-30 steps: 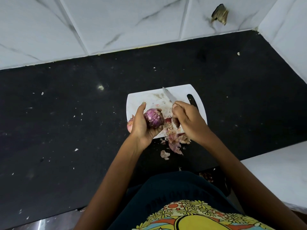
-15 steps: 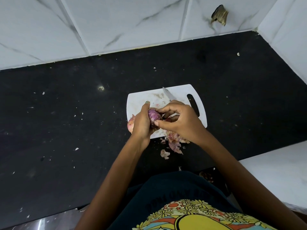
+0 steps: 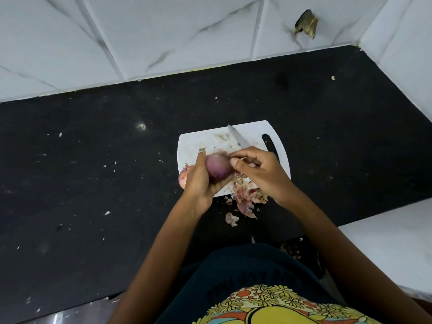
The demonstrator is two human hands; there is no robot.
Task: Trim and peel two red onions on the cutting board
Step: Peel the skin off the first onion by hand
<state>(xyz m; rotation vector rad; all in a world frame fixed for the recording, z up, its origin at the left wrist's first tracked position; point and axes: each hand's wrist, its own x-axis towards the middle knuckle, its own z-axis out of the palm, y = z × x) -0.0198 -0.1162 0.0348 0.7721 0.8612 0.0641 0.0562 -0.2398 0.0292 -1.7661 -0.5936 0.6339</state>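
A white cutting board (image 3: 201, 141) lies on the black counter. My left hand (image 3: 198, 181) grips a purple red onion (image 3: 218, 169) just above the board's near left part. My right hand (image 3: 261, 174) reaches in from the right, thumb and forefinger pinched on a strip of skin at the onion's upper right side. A second red onion (image 3: 183, 179) sits at the board's left edge, mostly hidden behind my left hand. A knife (image 3: 238, 139) lies on the board, blade pointing to the far left, its handle hidden under my right hand.
Onion peels (image 3: 245, 197) are heaped on the board's near edge and spill onto the black counter (image 3: 93, 183). A tiled wall (image 3: 163, 31) bounds the far side and the right. A white ledge (image 3: 392, 244) sits at the near right.
My right hand moved left from above the peel pile to the onion and pinched its skin. My left hand turned the onion slightly. The knife blade stayed put.
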